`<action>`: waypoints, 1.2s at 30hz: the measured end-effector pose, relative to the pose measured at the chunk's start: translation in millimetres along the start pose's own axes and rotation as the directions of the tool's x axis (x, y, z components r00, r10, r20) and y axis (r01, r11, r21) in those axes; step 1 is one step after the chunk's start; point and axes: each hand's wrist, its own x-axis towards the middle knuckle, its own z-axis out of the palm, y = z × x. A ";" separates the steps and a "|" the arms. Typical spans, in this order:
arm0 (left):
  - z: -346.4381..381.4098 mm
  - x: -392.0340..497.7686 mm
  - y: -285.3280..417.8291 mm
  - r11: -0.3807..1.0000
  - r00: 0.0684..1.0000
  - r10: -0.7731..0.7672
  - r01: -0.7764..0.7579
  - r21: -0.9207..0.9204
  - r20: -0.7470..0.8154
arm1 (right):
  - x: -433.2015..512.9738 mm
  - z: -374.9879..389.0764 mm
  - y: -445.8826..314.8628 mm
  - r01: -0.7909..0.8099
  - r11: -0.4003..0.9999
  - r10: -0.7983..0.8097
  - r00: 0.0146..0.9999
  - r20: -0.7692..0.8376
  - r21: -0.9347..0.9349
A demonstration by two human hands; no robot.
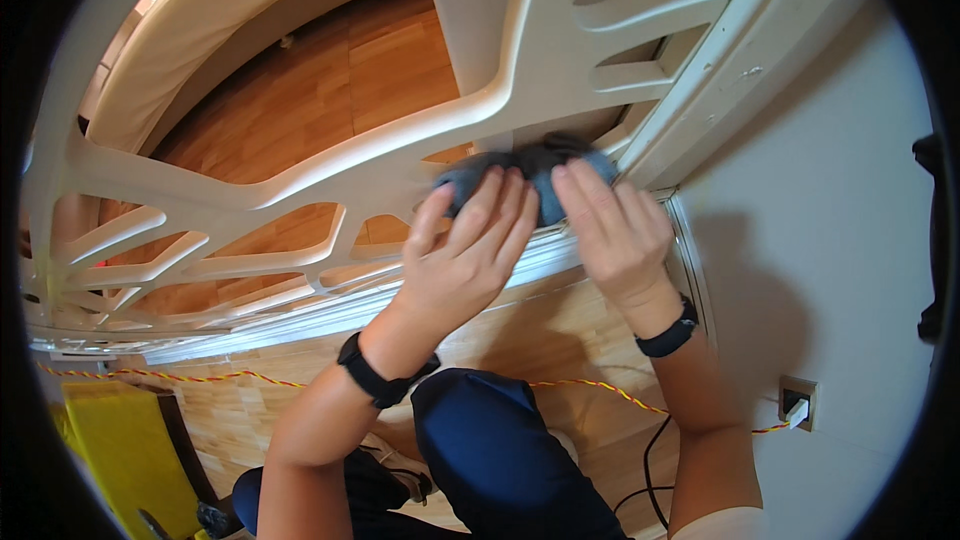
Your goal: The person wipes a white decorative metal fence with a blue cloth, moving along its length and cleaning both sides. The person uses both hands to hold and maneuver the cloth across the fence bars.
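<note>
Both my hands are on a dark grey-blue cloth (551, 199), bunched up and slightly blurred, at the lower right of a white openwork lattice panel (300, 184). My left hand (469, 247) grips the cloth's left part with its fingers curled over it. On the cloth's right part is my right hand (619, 240), fingers bent, close to the white frame post (690, 101). The cloth hides the stretch of panel behind it. Each wrist wears a black band.
A red-and-yellow twisted cord (600, 388) crosses the wooden floor (540, 322) to a plug in a wall socket (799, 405). Black cables (651, 457) lie near my right forearm. A yellow box-like object (124, 457) stands at lower left. Beyond the panel is a curved cream furniture base (217, 37).
</note>
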 end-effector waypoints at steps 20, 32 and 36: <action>26.0 -61.5 20.1 0.972 0.981 -0.174 0.185 -0.146 0.085 | -21.9 27.0 -49.9 0.017 0.980 -0.011 0.999 -0.032 0.200; 42.9 -102.6 8.2 0.988 0.969 0.148 -0.152 0.007 0.198 | -36.5 64.2 -77.4 -0.065 0.931 0.044 0.997 0.066 0.358; 46.1 -87.4 13.8 0.997 0.987 0.075 -0.077 0.010 0.144 | -32.0 48.5 -55.5 0.034 0.967 -0.068 0.989 0.127 0.254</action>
